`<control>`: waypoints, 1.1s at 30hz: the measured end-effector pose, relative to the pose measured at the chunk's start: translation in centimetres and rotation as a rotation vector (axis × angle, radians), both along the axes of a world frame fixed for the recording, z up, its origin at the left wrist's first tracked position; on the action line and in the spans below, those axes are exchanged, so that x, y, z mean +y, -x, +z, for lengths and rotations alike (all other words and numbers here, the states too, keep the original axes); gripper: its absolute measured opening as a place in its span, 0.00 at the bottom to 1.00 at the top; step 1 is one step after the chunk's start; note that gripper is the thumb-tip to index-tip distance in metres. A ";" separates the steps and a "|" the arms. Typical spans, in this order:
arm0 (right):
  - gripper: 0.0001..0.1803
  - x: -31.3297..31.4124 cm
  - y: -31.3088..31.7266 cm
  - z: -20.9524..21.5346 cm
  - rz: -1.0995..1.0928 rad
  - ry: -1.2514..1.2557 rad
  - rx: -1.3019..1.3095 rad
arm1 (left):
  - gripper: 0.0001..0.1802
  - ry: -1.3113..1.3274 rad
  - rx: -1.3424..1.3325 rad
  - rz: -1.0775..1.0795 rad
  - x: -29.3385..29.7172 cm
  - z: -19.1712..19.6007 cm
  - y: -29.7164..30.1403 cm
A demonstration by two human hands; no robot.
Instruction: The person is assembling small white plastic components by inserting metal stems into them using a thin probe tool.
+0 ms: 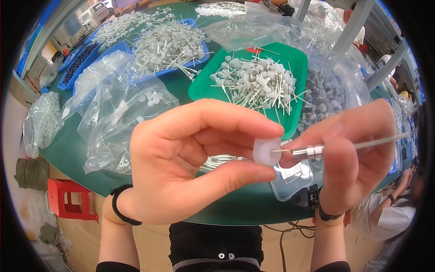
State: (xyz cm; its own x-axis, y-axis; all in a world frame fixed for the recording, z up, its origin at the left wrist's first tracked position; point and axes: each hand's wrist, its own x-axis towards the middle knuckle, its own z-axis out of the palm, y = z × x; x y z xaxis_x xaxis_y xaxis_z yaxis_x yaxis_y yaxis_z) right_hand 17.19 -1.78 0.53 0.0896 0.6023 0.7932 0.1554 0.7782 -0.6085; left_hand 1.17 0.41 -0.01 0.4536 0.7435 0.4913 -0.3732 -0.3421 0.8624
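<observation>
Close in front of me, my left hand [176, 154] pinches a small translucent white plastic cap [266, 153] between thumb and fingertips. My right hand [355, 156] grips a thin rod with a shiny metal sleeve [308, 153], its pale shaft running out to the right past the fingers. The rod's fine tip points left and meets the cap's face; how deep it sits in the cap I cannot tell. Beyond the hands, a green tray [199, 88] bears a heap of similar white-headed metal pins [258, 84].
Blue trays [206, 56] piled with white-headed pins stand at the back left. Crumpled clear bags [127, 106] lie left, with more at the right. A lidded clear plastic box [287, 188] is under my right hand. A red stool [68, 192] stands at left; a co-worker's arm [385, 208] shows at right.
</observation>
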 end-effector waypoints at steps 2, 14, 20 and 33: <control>0.15 -0.2 0.1 1.0 -0.007 0.033 -0.097 | 0.20 -0.023 0.012 0.010 0.0 0.0 0.1; 0.15 -0.5 -0.8 0.9 -0.090 -0.038 -0.257 | 0.18 -0.022 0.016 0.021 0.0 0.0 -0.1; 0.15 -1.4 -1.5 1.7 -0.116 0.088 -0.291 | 0.17 -0.017 0.022 0.049 -0.1 0.1 -0.3; 0.16 -0.6 -1.1 -0.3 0.056 0.045 -0.046 | 0.15 0.013 0.003 0.046 -0.1 0.0 -0.2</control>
